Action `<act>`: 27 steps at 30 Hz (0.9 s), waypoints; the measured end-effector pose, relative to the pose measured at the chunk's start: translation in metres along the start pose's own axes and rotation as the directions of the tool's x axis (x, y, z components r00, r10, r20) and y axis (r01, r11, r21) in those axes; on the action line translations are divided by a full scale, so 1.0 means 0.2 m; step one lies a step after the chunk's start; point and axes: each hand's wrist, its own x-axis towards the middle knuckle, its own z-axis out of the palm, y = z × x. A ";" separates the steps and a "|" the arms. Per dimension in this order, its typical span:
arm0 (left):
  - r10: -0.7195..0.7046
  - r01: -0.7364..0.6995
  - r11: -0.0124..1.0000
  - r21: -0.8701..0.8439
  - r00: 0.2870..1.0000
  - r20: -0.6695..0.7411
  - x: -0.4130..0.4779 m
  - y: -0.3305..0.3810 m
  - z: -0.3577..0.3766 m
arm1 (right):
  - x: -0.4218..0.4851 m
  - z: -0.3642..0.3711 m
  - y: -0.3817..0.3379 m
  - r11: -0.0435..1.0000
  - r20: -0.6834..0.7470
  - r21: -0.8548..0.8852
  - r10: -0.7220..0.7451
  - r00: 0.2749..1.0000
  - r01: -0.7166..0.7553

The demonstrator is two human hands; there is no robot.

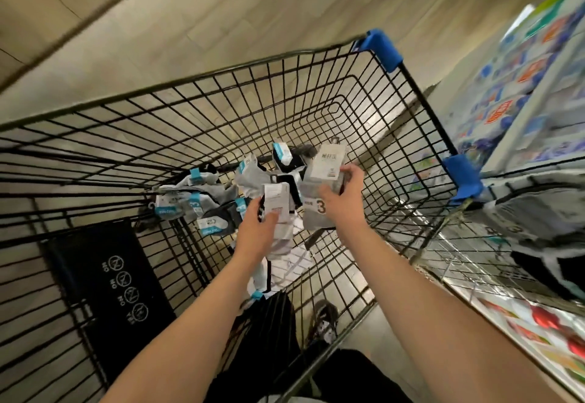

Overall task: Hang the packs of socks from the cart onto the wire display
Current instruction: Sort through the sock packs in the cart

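The shelves [522, 63] far right of the right grip [343, 193] are blurred, their labels unreadable. The wire display [474, 260] runs off the right edge. Both grips' fingertips hide behind sock packs [316, 209].

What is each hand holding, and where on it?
Left hand grips a sock pack by its lower edge; right hand grips another sock pack at its right side.

Big "3" on grey sock pack [318, 209]; "NO NO NO" w/ crossed icons on cart's black flap [104, 279].
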 end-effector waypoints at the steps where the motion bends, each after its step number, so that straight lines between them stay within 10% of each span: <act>1: 0.036 -0.036 0.999 0.037 0.999 -0.010 -0.04 0.04 0.01 | -0.05 -0.04 -0.05 0.995 0.033 0.097 0.006 0.999 -0.009; 14: 0.522 -0.505 0.851 0.143 0.845 -0.120 -0.86 0.47 0.23 | -0.70 -0.68 -0.42 0.963 0.040 0.147 -0.235 0.971 0.227; 18: 0.633 -0.616 0.761 0.204 0.774 -0.021 -1.16 0.57 0.40 | -0.93 -0.91 -0.42 0.871 -0.072 0.031 -0.488 0.870 0.490; 27: 0.731 -0.741 0.588 0.326 0.659 0.178 -1.56 0.51 0.77 | -1.30 -1.45 -0.19 0.837 -0.294 -0.014 -0.526 0.798 0.547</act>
